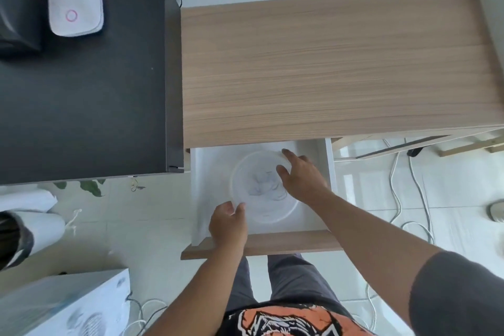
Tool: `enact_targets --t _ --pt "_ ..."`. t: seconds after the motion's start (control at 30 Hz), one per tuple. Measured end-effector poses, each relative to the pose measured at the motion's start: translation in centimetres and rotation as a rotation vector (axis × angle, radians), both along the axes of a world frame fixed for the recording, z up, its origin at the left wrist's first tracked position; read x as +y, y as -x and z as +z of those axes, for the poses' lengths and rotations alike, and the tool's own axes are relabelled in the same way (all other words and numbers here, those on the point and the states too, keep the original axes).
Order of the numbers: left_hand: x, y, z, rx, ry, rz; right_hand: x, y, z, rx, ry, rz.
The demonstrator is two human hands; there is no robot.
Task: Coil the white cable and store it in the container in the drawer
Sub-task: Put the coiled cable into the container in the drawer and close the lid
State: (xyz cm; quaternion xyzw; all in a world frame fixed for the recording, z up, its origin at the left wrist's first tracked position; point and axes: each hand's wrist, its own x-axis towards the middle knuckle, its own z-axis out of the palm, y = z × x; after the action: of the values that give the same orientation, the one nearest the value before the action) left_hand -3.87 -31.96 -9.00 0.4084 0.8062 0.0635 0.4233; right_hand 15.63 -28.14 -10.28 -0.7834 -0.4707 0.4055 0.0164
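A white drawer [207, 172] stands pulled out from under the wooden desk [327, 63]. Inside it lies a round clear plastic container [261, 210] with a translucent lid on top. Faint coiled cable shapes show through the lid at its middle. My left hand [227, 224] pinches the container's near left rim between thumb and fingers. My right hand [302, 177] rests spread on the lid's far right side, fingers pressing the rim. The cable itself is too blurred under the lid to make out clearly.
A black cabinet [81, 90] stands left of the desk, carrying a white lamp base [75, 8]. Loose white cables [411, 185] trail over the tiled floor to the right. A white box [68, 305] sits at the lower left. The drawer's wooden front [286, 243] is close to my legs.
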Motion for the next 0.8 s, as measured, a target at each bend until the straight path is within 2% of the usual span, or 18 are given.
enact_targets --t 0.1,0.2,0.4,0.47,0.57,0.67,0.73,0.8 --pt "0.1 -1.0 -0.1 -0.1 -0.029 0.14 -0.1 0.1 -0.7 0.079 -0.002 -0.087" --pt "0.4 -1.4 -0.4 -0.127 0.023 0.167 0.1 0.1 -1.6 0.099 0.017 -0.15" --pt "1.5 0.6 -0.4 -0.092 0.109 -0.03 0.7 -0.8 -1.3 0.202 0.028 -0.182" --pt "1.7 1.7 0.3 -0.081 0.119 -0.098 -0.1 -1.2 -0.4 0.175 0.006 -0.172" --pt "1.0 4.1 1.9 -0.042 -0.02 -0.14 -3.4 -2.4 1.5 0.084 -0.161 -0.254" --pt "-1.4 7.8 3.0 0.028 -0.229 -0.092 -9.5 -4.5 3.4 -0.077 -0.315 -0.454" --pt "-3.3 10.5 2.6 0.14 -0.222 -0.009 -14.5 -6.0 3.8 -0.151 -0.199 -0.633" --pt "-5.1 12.6 2.0 0.173 -0.107 0.119 -18.6 -6.6 3.6 -0.03 0.048 -0.833"
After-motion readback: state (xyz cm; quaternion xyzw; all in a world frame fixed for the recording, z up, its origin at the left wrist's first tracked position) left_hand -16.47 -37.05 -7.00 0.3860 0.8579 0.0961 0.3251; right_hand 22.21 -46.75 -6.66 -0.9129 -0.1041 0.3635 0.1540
